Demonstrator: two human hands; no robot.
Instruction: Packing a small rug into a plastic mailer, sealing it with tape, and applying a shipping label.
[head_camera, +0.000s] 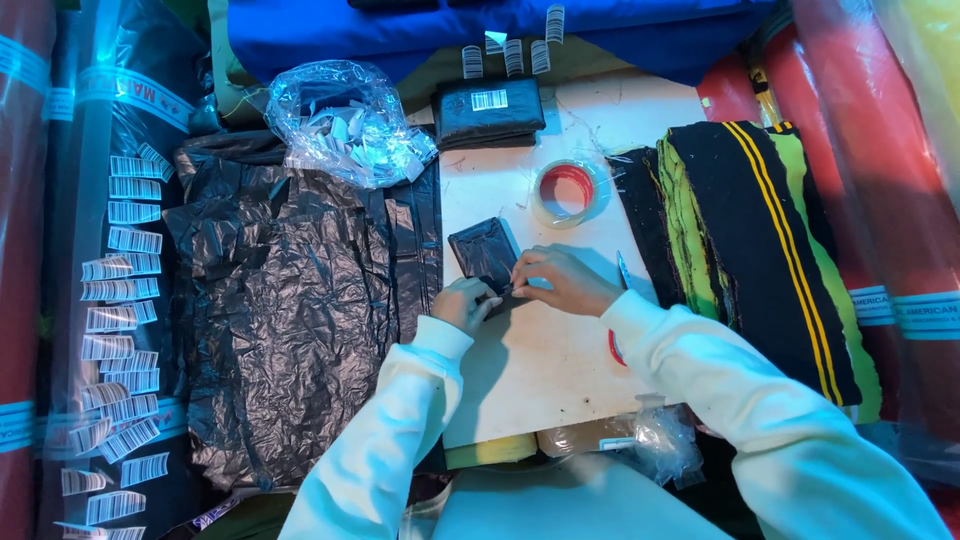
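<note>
White sleeves (400, 440) are reaching in from the bottom edge; both hands are working a small black packet (484, 252) lying on the white counter (545, 350). Left hand (462, 303) is pinching its near corner, grip closed on it. Right hand (560, 281) is pressing the packet's edge, fingers curled, looks like mid-sealing. Next move probably needs the tape roll (567, 192), just beyond.

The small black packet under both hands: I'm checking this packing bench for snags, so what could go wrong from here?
1. The small black packet is pinched only at its near edge by the left hand and right hand; the slick wrap could slip or crease.
2. The tape roll lies just beyond; a sleeve might knock it.
3. The black plastic sheets overlap the white board's edge and could snag.
</note>
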